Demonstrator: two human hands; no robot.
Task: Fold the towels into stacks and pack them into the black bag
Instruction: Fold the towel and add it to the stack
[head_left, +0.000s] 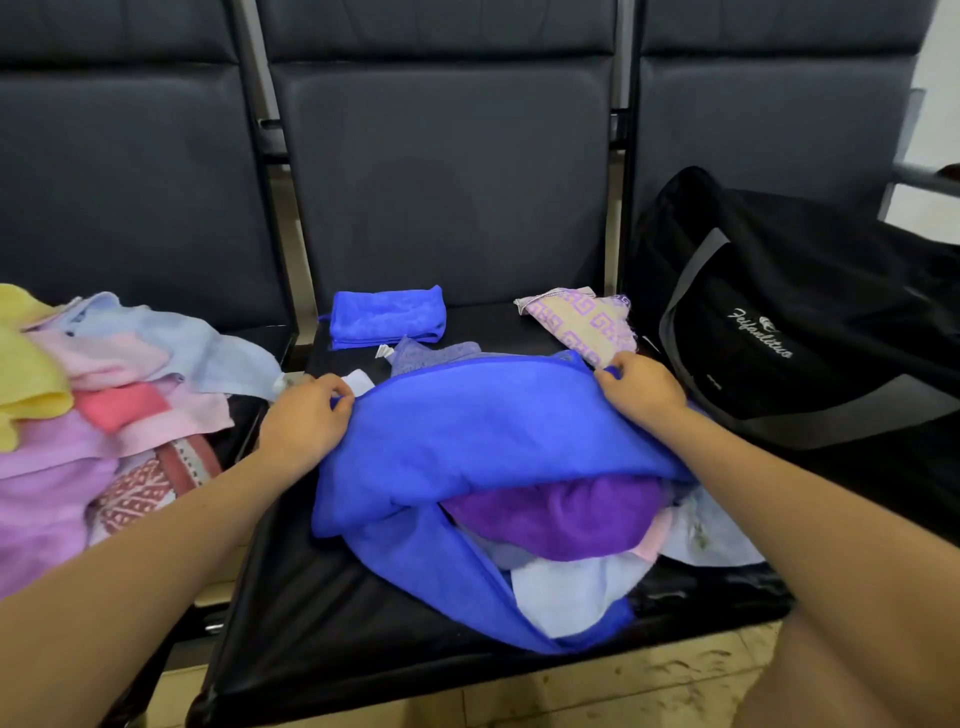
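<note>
Blue towel (488, 421) pinched at its far edge, left hand (306, 415) and right hand (641, 387) knuckles up, forearms outstretched

Row of three dark padded seats (447, 171) with upright backrests, joined side by side. Metal frame posts (272, 156) between adjoining backrests, silver-grey and slightly worn. Glossy black seat cushion (311, 597) in the middle position, reflecting soft overhead light. Pale speckled tiled floor (623, 686) below the front edge. White wall (940, 47) at far right, behind a grey metal armrest (924, 179).
</note>
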